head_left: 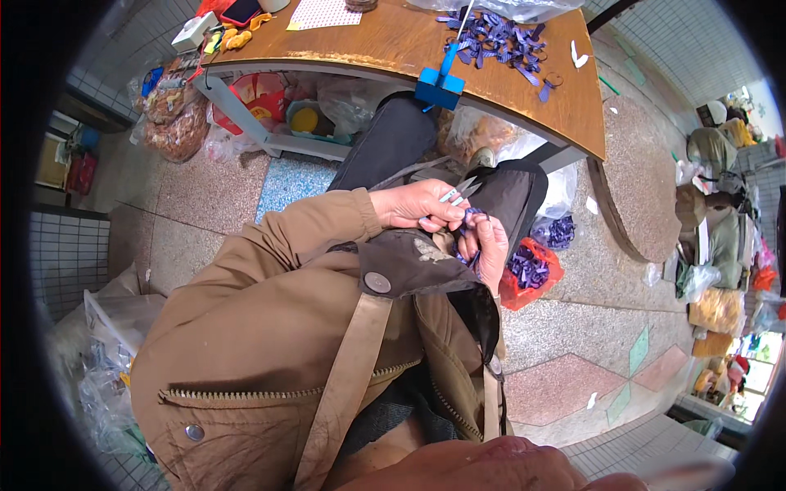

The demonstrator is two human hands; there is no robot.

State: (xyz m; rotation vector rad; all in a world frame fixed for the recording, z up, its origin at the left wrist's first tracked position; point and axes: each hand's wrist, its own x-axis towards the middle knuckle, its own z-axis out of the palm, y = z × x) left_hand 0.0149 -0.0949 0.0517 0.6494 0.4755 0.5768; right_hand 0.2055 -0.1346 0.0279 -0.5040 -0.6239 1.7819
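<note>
My left hand (419, 203) is closed in front of my lap, fingertips pinched near a striped purple ribbon piece (470, 216). A small pointed cutting tool (458, 193) with a white handle and grey blade lies against its fingers; whether it is scissors I cannot tell. Close beside it, my right hand (489, 250) is closed on the same ribbon piece, its fingers curled and partly hiding it. A dark apron (409, 260) spreads beneath both hands. To the right, a red plastic bag (550, 282) holds several purple ribbon pieces (526, 268).
Ahead stands a wooden table (360, 51) with a pile of purple ribbon pieces (495, 41) and a blue clamp (440, 86) on its front edge. More ribbon pieces (560, 232) sit in a clear bag by my knee. Bags and a red basin (250, 100) are under the table.
</note>
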